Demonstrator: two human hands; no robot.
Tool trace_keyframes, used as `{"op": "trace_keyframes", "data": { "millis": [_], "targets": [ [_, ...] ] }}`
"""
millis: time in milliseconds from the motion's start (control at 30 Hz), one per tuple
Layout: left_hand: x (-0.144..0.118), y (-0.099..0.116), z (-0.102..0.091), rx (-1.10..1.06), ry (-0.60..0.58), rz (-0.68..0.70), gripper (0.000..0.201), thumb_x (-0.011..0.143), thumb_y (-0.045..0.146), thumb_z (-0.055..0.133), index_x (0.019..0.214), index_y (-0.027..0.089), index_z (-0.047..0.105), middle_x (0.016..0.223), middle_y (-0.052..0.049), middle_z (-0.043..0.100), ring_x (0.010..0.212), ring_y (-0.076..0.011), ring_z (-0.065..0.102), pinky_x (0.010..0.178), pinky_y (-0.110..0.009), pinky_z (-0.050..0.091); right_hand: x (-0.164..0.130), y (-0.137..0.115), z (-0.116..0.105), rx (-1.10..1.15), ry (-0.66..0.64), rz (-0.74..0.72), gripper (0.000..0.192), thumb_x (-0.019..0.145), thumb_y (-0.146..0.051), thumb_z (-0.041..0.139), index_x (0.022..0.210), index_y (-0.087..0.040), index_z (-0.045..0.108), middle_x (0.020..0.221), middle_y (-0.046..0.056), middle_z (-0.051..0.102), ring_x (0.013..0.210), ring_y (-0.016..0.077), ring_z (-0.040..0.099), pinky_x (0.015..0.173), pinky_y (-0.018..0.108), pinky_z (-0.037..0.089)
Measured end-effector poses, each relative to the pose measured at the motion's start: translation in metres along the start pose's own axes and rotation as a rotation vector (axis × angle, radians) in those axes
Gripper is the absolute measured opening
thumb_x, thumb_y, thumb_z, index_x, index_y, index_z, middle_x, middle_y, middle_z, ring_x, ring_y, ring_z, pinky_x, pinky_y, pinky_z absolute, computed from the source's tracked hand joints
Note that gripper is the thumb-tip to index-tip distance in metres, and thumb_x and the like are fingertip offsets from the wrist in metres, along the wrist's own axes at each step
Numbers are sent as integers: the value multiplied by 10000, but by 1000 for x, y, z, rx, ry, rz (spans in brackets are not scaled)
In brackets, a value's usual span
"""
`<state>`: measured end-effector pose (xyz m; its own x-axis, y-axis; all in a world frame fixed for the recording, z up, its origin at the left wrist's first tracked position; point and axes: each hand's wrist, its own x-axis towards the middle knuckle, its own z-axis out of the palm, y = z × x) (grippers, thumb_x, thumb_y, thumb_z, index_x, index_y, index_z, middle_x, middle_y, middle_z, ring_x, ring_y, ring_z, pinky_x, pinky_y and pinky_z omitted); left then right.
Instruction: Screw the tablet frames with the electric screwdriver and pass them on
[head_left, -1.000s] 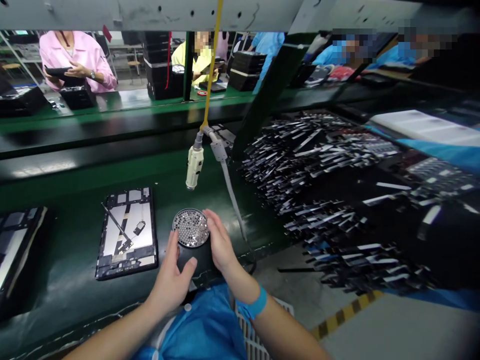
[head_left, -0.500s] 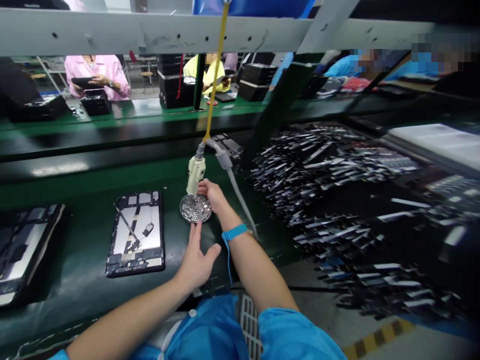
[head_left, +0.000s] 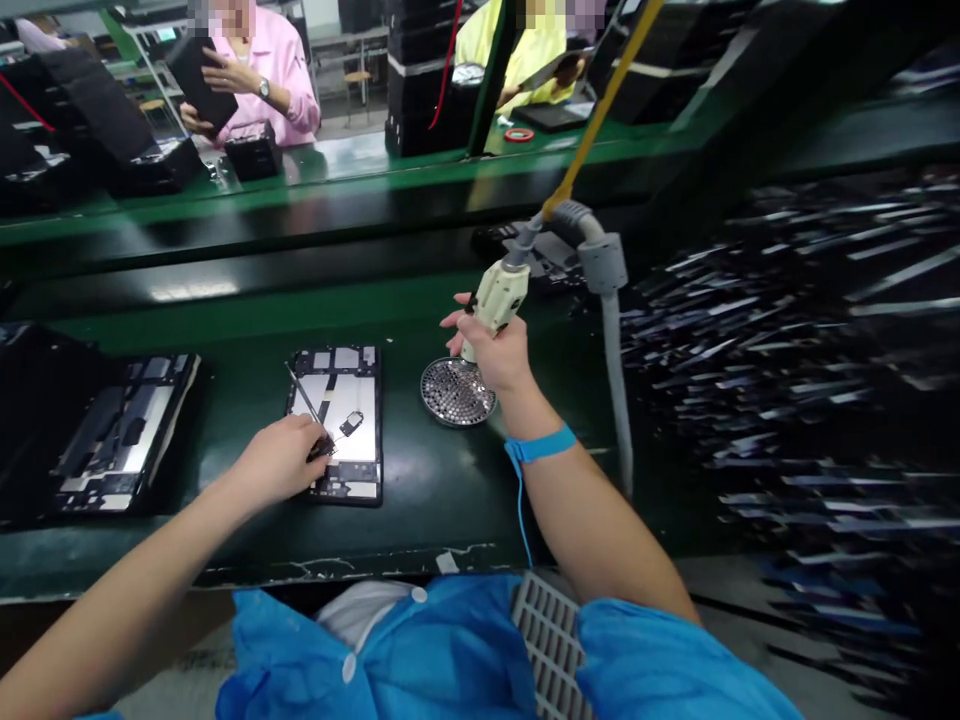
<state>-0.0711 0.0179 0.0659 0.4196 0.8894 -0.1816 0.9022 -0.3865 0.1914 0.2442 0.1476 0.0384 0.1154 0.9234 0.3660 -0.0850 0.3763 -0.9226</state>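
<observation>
My right hand is closed round the pale body of a corded power screwdriver, which hangs from a yellow cord. Its lower end is at the far rim of a round black dish full of small shiny pieces; the hand hides the tip. Over the left side of an opened tablet is my left hand. Its thumb and fingers are pinched at the lower end of a thin dark strip lying slantwise on the tablet. A small framed part with a thin wire rests beside it.
Another opened tablet lies on the left of the green bench. A grey cable hangs right of my right hand. Large piles of dark and silvery strips fill the right side. Across the bench, co-workers handle dark tablets.
My right hand has gone from beside the dish to grip the screwdriver, which is now tilted. My left hand has moved left from the dish to the tablet. The view has shifted.
</observation>
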Motion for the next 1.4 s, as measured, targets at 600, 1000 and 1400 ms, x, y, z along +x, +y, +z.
{"op": "trace_keyframes", "data": {
  "millis": [600,1000,1400],
  "targets": [
    [-50,6,12,28,118,438,257,1008,179,513,1185,187,700,1073,-111,693,978,-242,674,867,-408,598,-14,1,0,-39,-22,14,447,801,-576,792,1049,-216,700,718,-24,723,475,121,614,504,307,539],
    [-55,-2,72,-144,480,226,276,1007,185,581,1236,269,710,1277,-100,689,1349,-308,580,1177,-647,371,-17,-31,4,-65,43,-104,381,794,-474,821,1080,-252,701,1020,9,734,623,131,670,613,339,622],
    [6,19,86,-186,599,175,218,1011,226,590,1172,235,737,1308,-122,687,1359,-334,570,1159,-648,361,-24,-23,-28,-428,-237,28,913,618,-519,936,1403,-263,546,1348,114,647,1224,337,644,1087,539,529]
  ]
}}
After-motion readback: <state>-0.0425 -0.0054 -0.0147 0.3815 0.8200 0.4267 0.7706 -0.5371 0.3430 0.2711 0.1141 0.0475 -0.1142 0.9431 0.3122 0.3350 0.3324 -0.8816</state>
